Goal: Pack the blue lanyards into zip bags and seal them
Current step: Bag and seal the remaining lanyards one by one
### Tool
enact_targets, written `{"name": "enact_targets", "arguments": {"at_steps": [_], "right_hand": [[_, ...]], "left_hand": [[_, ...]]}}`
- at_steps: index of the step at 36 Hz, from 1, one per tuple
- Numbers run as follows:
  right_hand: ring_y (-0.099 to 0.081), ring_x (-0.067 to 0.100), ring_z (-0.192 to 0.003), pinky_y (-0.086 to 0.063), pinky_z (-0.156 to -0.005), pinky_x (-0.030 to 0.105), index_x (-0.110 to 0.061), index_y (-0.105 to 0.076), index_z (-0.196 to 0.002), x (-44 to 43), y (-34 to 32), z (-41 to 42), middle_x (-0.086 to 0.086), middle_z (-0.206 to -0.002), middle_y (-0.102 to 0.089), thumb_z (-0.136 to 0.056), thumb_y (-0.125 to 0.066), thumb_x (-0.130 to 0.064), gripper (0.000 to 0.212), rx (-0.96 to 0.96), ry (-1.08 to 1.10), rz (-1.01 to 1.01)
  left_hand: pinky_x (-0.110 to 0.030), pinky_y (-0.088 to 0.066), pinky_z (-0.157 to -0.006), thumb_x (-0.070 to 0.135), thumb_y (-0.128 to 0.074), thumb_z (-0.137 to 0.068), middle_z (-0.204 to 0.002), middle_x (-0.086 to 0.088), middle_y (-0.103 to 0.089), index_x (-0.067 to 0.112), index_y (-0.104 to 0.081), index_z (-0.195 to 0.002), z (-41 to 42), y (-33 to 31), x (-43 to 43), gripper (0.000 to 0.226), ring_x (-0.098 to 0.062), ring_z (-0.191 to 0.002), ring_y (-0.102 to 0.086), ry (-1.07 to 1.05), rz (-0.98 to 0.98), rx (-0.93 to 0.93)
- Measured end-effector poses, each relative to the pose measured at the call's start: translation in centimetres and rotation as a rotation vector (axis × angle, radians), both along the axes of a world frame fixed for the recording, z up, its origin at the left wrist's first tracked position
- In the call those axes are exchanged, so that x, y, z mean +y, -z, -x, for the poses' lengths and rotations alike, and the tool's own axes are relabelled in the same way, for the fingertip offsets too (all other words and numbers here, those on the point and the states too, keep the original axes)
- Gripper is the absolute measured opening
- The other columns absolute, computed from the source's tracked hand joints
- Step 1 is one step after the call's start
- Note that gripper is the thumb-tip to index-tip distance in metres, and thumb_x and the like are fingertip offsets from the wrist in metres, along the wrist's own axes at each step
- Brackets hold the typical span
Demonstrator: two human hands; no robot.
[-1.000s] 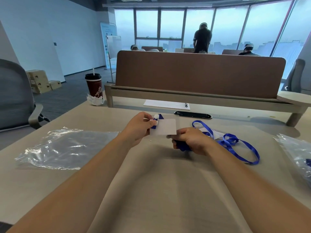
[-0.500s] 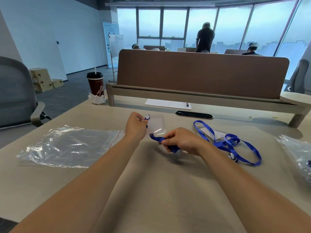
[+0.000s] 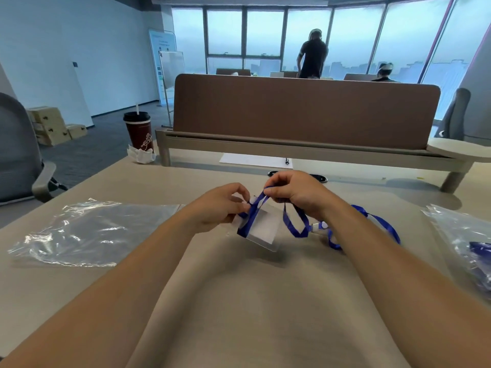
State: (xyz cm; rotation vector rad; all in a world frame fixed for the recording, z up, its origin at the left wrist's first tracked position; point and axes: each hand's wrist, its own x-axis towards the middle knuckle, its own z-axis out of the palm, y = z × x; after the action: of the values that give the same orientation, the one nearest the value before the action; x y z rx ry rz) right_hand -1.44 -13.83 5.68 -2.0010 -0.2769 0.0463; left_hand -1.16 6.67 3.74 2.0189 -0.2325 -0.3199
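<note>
A clear badge holder [image 3: 261,229] with a white card hangs above the desk, its top pinched by my left hand [image 3: 220,205]. Blue lanyard strap [image 3: 295,224] crosses over the holder and loops down to the right. My right hand [image 3: 295,191] pinches that strap just above the holder and holds it raised. More blue strap [image 3: 382,221] trails on the desk behind my right forearm. An empty clear zip bag [image 3: 87,229] lies flat at the left. Another clear bag [image 3: 467,243] at the right edge has blue lanyard inside.
A dark red cup [image 3: 139,132] with a straw stands on a tissue at the back left. A white sheet and pen [image 3: 255,160] lie under the brown desk divider [image 3: 305,110]. A grey office chair [image 3: 18,155] stands left of the desk. People are by the windows.
My right hand has risen and moved back, pulling the strap up over the badge holder. The holder now hangs lower, below both hands. The camera has tilted slightly.
</note>
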Motion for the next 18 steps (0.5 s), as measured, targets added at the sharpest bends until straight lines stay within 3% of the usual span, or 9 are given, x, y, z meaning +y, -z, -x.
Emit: {"name": "enact_targets", "arguments": {"at_steps": [3, 6, 10, 13, 16, 18], "right_hand": [[-0.064, 0.02, -0.079, -0.058, -0.079, 0.032, -0.008, -0.072, -0.098, -0.5, 0.0, 0.0, 0.01, -0.092, -0.074, -0.091, -0.068, -0.01, 0.008, 0.024, 0.027, -0.032], [-0.059, 0.022, -0.076, -0.055, -0.076, 0.034, -0.01, -0.071, -0.098, -1.1, 0.5, -0.5, 0.01, -0.086, -0.072, -0.092, -0.068, -0.011, 0.006, 0.105, 0.04, -0.141], [-0.06, 0.032, -0.088, -0.049, -0.073, 0.039, -0.018, -0.075, -0.1, -1.7, 2.3, -1.0, 0.025, -0.107, -0.069, -0.089, -0.073, -0.018, 0.011, 0.213, 0.098, -0.269], [-0.064, 0.025, -0.091, -0.049, -0.071, 0.033, -0.019, -0.072, -0.113, -1.5, 3.9, -1.0, 0.012, -0.102, -0.075, -0.094, -0.065, -0.014, 0.021, 0.243, 0.085, -0.253], [-0.052, 0.016, -0.065, -0.045, -0.063, 0.029, -0.008, -0.072, -0.103, -0.7, 4.9, -0.7, 0.011, -0.088, -0.069, -0.095, -0.055, -0.001, 0.02, 0.288, 0.068, -0.345], [-0.046, 0.015, -0.06, -0.044, -0.06, 0.03, -0.007, -0.071, -0.101, -0.2, 5.5, -0.4, 0.013, -0.087, -0.065, -0.099, -0.055, -0.007, 0.016, 0.309, 0.072, -0.34]], "left_hand": [[-0.025, -0.055, -0.067, 0.011, -0.059, -0.098, -0.111, -0.004, -0.069, 0.02, -0.059, -0.109, 0.4, -0.4, 0.0, 0.015, -0.022, -0.092, -0.065, 0.03, 0.055, 0.054], [-0.031, -0.057, -0.075, 0.008, -0.057, -0.098, -0.112, -0.008, -0.067, 0.019, -0.059, -0.109, 0.7, -0.6, 0.0, 0.016, -0.024, -0.095, -0.063, 0.028, 0.208, 0.105], [-0.035, -0.048, -0.08, 0.005, -0.05, -0.1, -0.108, -0.009, -0.065, 0.019, -0.059, -0.106, 1.0, -0.2, 0.0, 0.017, -0.023, -0.094, -0.056, 0.011, 0.485, 0.165], [-0.034, -0.05, -0.078, 0.005, -0.05, -0.101, -0.101, -0.007, -0.067, 0.018, -0.058, -0.109, 0.9, 0.2, -0.4, 0.018, -0.023, -0.094, -0.059, -0.051, 0.615, 0.173], [-0.034, -0.051, -0.078, 0.005, -0.051, -0.101, -0.104, -0.01, -0.066, 0.018, -0.056, -0.109, 0.7, 0.4, -1.1, 0.016, -0.023, -0.093, -0.061, -0.173, 0.676, 0.149], [-0.03, -0.057, -0.072, 0.007, -0.051, -0.101, -0.11, -0.01, -0.065, 0.018, -0.055, -0.111, 0.4, 0.4, -1.5, 0.015, -0.022, -0.095, -0.065, -0.288, 0.681, 0.114]]}}
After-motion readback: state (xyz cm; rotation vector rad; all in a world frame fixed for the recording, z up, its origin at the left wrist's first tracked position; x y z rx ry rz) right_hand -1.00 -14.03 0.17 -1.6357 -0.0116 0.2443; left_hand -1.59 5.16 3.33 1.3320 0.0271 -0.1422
